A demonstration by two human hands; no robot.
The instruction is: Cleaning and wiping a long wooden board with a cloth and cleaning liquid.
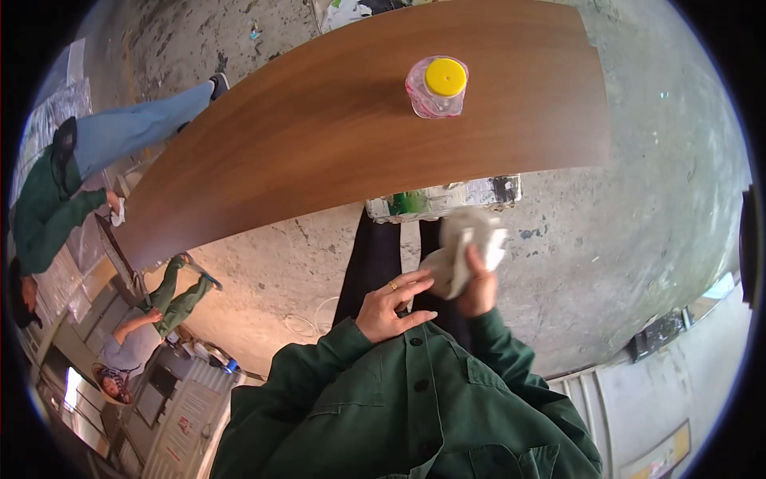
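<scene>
My right hand (478,289) is closed round a crumpled white cloth (459,247), both a little smeared by motion, in front of my body. Just left of it my left hand (392,307), with a ring on one finger, has its fingers stretched out and its thumb apart. Those fingertips come close to the cloth's lower edge; whether they touch it I cannot tell. Beyond my hands lies a long brown wood-grain panel (319,136). On its right part stands a clear pinkish plastic container (423,102) with a yellow screw lid (445,77).
A paint-stained support (447,199) shows under the panel's near edge. At the panel's far left end a co-worker in a green top (52,207) holds a small white cloth (118,211). Another person (136,343) is farther back at left. The concrete floor (638,239) is stained.
</scene>
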